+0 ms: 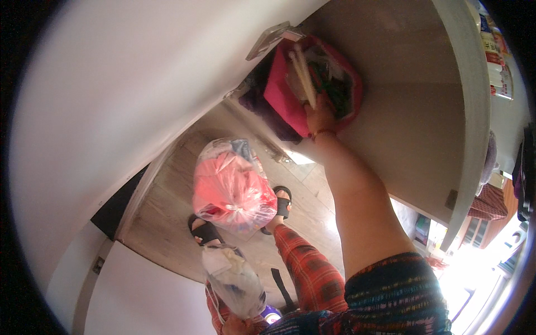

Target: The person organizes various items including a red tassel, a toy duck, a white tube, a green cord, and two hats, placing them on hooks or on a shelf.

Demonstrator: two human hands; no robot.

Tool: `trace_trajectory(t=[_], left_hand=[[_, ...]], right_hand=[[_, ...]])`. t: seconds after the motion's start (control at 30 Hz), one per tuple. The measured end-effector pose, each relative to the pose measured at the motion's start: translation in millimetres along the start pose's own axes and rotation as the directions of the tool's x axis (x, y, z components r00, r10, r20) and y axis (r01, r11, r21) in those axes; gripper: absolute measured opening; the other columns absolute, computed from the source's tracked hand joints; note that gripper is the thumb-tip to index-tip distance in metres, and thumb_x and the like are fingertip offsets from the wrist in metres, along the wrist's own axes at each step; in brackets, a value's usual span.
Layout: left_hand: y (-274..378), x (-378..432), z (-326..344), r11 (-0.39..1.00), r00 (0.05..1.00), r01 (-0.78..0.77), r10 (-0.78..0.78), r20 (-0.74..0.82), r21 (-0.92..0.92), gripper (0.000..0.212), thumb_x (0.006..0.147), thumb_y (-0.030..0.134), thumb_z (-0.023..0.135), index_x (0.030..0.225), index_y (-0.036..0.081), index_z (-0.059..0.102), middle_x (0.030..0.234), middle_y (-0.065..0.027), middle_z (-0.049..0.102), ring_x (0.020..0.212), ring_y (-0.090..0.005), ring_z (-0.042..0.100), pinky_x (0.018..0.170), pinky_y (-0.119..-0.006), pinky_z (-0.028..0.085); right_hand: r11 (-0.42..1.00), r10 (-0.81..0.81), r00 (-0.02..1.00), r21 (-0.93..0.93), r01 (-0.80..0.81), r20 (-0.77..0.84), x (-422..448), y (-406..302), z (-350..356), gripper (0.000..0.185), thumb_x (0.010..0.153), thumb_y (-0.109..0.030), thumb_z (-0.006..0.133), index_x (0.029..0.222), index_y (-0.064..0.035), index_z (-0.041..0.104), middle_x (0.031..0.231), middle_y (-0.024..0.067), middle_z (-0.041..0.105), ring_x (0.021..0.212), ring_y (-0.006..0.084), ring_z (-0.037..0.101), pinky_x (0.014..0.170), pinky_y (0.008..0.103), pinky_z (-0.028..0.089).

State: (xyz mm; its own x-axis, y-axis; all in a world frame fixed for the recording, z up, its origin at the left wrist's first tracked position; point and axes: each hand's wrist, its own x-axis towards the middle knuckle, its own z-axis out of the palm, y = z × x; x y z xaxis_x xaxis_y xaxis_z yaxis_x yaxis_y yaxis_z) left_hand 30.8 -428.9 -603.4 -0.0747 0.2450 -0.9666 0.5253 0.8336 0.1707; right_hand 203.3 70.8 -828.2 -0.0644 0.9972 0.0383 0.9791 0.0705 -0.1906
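My right hand (321, 114) reaches into a pink basket (282, 100) beside a grey-brown panel, next to a bundle of pale sticks (305, 77). Its fingers are partly hidden, so whether it grips the sticks is unclear. Green and white things show inside the basket. At the bottom edge, my left hand (238, 325) is closed on a clear plastic bag (236, 282) with pale and dark contents. A knotted clear plastic bag full of pink and red things (234, 188) lies between my feet.
A white door or panel (125, 83) with a metal hinge (268, 41) takes up the left side. Black sandals (205, 232) are on the wood-look floor (167, 226). A dark strap (282, 289) lies near my leg. Cans (500, 83) stand at the far right.
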Motion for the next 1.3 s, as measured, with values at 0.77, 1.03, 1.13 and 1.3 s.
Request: trace_trajectory(t=[0.77, 1.03, 1.13, 1.3], left_hand=[[9.3, 0.9, 0.1, 0.998, 0.996, 0.069, -0.069, 0.057, 0.007, 0.035, 0.076, 0.03, 0.052, 0.101, 0.005, 0.052, 0.091, -0.0202, 0.057, 0.078, -0.0367, 0.054, 0.064, -0.045, 0.043], [7.5, 2.7, -5.2, 0.998, 0.996, 0.049, -0.052, 0.077, 0.034, 0.035, 0.075, 0.03, 0.052, 0.1, 0.005, 0.052, 0.091, -0.0209, 0.056, 0.08, -0.0377, 0.054, 0.066, -0.046, 0.043], [8.4, -0.5, -2.1, 0.997, 0.994, 0.079, -0.08, 0.079, 0.026, 0.035, 0.075, 0.03, 0.051, 0.1, 0.005, 0.053, 0.091, -0.0212, 0.056, 0.081, -0.0381, 0.054, 0.067, -0.047, 0.043], [10.3, -0.5, -4.8, 0.996, 0.992, 0.071, -0.076, 0.105, 0.047, 0.036, 0.075, 0.031, 0.051, 0.099, 0.005, 0.053, 0.092, -0.0216, 0.056, 0.083, -0.0387, 0.054, 0.068, -0.047, 0.043]], right_hand=[[0.974, 0.227, 0.568, -0.192, -0.122, 0.791, 45.6, -2.2, -10.8, 0.064, 0.065, -0.017, 0.061, 0.125, -0.015, 0.039, 0.103, 0.0169, 0.056, 0.093, 0.0251, 0.055, 0.079, 0.0347, 0.043], [0.897, -0.4, 0.743, 0.061, 0.439, 0.537, 52.9, 61.1, 36.2, 0.053, 0.065, -0.015, 0.055, 0.117, -0.0103, 0.047, 0.096, 0.0193, 0.058, 0.085, 0.0309, 0.058, 0.075, 0.0354, 0.045], [0.979, -0.162, 0.636, 0.04, 0.202, 0.755, 47.5, 32.0, 35.8, 0.04, 0.065, -0.011, 0.053, 0.104, -0.007, 0.057, 0.097, 0.0203, 0.058, 0.087, 0.0326, 0.057, 0.075, 0.0358, 0.045], [0.945, -0.174, 0.623, -0.049, 0.324, 0.763, 59.3, 40.2, 50.2, 0.037, 0.065, -0.009, 0.052, 0.101, -0.0075, 0.059, 0.098, 0.0196, 0.058, 0.085, 0.0335, 0.058, 0.072, 0.036, 0.046]])
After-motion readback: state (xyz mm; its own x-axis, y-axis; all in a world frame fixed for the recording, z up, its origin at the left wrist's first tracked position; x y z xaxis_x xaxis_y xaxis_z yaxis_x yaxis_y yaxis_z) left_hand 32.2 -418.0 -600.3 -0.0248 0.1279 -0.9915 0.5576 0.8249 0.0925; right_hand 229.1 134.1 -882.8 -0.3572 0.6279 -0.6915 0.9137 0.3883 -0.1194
